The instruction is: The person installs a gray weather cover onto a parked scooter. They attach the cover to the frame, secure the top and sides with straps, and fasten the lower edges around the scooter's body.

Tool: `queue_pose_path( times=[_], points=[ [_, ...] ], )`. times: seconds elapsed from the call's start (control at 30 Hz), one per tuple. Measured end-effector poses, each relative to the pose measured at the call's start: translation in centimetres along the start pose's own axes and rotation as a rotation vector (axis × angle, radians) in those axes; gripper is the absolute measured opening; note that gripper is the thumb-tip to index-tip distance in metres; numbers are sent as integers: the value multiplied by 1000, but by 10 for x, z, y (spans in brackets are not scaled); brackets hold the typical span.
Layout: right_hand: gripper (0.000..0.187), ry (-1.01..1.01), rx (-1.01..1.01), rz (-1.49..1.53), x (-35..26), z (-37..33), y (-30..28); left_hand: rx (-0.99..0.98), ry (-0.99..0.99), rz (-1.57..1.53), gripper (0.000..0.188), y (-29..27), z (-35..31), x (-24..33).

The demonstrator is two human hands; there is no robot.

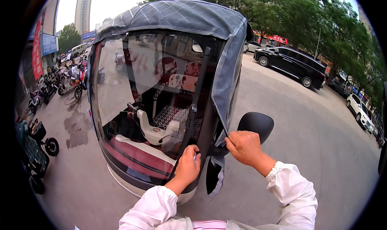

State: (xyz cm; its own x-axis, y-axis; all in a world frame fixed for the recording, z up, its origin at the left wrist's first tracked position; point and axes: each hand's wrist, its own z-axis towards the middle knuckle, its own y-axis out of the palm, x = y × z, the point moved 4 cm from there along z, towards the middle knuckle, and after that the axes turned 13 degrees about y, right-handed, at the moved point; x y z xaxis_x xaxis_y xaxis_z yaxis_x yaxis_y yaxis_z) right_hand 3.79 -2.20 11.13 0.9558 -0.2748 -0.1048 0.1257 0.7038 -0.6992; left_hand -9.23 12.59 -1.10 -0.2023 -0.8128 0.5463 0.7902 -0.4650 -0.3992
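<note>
In front of me stands a small enclosed vehicle with a clear windshield (117, 80) and handlebars (155, 127) inside. A grey quilted fabric cover (173, 16) with a light check pattern lies over its roof, and a side flap (225, 76) hangs down the right pillar. My right hand (245, 147) is closed on the dark lower edge of that flap, beside the black side mirror (258, 125). At the windshield's lower right corner, near the wiper (197, 93), my left hand (188, 164) has its fingers curled; what they hold is mostly hidden. Below the mirror dangles a loose cover piece (215, 175).
Parked scooters (72, 78) line the left side, with a three-wheeler (38, 153) nearer me. A black van (292, 64) and a white car (359, 113) stand on the right. Grey pavement (282, 149) surrounds the vehicle, and trees (282, 12) rise behind.
</note>
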Motion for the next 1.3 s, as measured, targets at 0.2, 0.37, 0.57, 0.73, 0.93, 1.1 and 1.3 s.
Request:
queue_pose_path(
  times=[0.2,0.37,0.57,0.73,0.93,1.1,1.3],
  points=[
    [29,-10,-15,36,2,-14,-14,3,1,-12,25,-1,0,0],
    [30,-64,-13,36,-21,-9,-3,0,6,-16,25,-4,2,2],
    [31,-48,-48,49,-16,-11,-10,-2,8,-47,25,-5,2,2],
    [36,-23,-25,107,-7,-23,-15,-16,-11,-70,28,-2,-1,1],
    [31,-50,-11,-10,-16,-24,-4,-113,-95,-241,36,-18,29,30],
    [22,-98,-20,-223,-32,-10,31,30,452,68,25,-54,155,101],
    [9,-83,-72,-320,-48,5,59,-135,884,735,54,-70,242,99]
  ],
)
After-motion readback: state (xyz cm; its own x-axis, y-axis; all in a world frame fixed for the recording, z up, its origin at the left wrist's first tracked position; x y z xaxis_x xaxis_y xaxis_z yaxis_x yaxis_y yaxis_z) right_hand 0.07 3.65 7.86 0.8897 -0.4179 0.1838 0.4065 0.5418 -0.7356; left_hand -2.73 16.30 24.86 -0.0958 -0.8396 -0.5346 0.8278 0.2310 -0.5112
